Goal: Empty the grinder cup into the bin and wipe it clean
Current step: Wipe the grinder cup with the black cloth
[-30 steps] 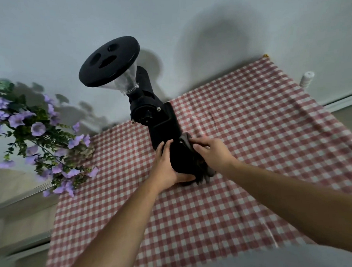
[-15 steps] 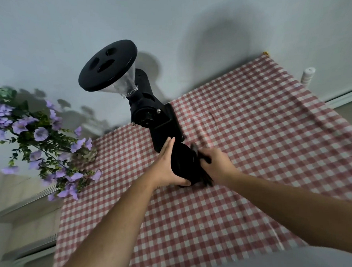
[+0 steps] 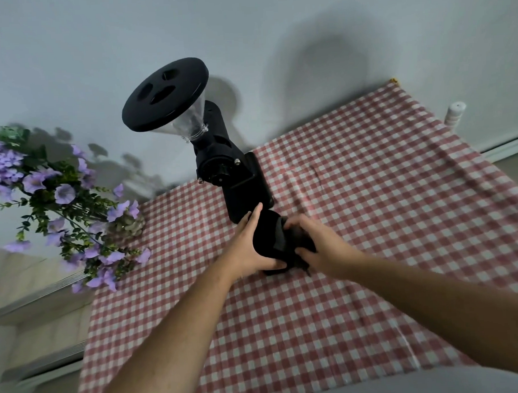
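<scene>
1. Hands meet at the middle of the scene, in front of the black grinder, which stands on the surface covered with a red and white checked cloth.
2. The left hand holds the black grinder cup from its left side; its fingers lie flat and stretched along the cup's wall, and the thumb goes under the near edge.
3. The right hand is at the right side of the cup, with its fingers curled around a dark cloth that is pressed against the cup.
4. The cup is just in front of the grinder base and low over the surface; I cannot tell if it touches the checked cloth. What is inside the cup is hidden by the hands and the dark cloth.
5. On top of the grinder sits a clear hopper with a round black lid; the funnel looks almost empty.
6. Purple flowers are at the far left edge of the surface.
7. A small white bottle stands at the far right, beside the wall.
</scene>
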Demonstrator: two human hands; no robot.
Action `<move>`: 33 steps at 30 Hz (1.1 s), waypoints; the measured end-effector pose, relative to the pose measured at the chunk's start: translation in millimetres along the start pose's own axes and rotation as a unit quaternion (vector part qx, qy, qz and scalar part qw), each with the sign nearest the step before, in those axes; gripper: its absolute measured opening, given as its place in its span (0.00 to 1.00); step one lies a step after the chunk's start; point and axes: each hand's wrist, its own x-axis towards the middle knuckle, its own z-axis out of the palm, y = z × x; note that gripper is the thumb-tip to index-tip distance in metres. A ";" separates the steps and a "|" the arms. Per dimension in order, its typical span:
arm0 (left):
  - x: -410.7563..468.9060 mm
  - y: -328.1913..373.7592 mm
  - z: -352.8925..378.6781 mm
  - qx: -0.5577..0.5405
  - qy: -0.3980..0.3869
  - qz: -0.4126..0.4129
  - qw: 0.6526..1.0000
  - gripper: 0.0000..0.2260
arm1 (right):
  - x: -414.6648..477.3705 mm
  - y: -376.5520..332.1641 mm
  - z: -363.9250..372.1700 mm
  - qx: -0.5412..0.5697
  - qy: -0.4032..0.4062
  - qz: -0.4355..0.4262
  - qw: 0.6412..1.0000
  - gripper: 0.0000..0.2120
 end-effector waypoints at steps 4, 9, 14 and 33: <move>-0.5 3.2 -1.1 0.004 -0.001 -0.004 1.000 0.59 | 37.3 -5.8 -17.3 0.067 -0.013 0.080 0.994 0.19; -1.2 1.8 -8.8 0.017 -0.035 0.007 0.999 0.57 | 12.5 5.7 5.9 0.030 -0.028 0.183 0.982 0.17; 8.9 4.2 -26.6 0.072 -0.091 0.025 0.993 0.59 | 40.2 -10.7 -19.5 0.046 0.000 0.153 0.987 0.16; -7.8 -9.2 -0.5 0.068 -0.023 -0.042 0.997 0.64 | 25.0 -43.8 -33.1 -0.363 -0.112 -0.058 0.923 0.19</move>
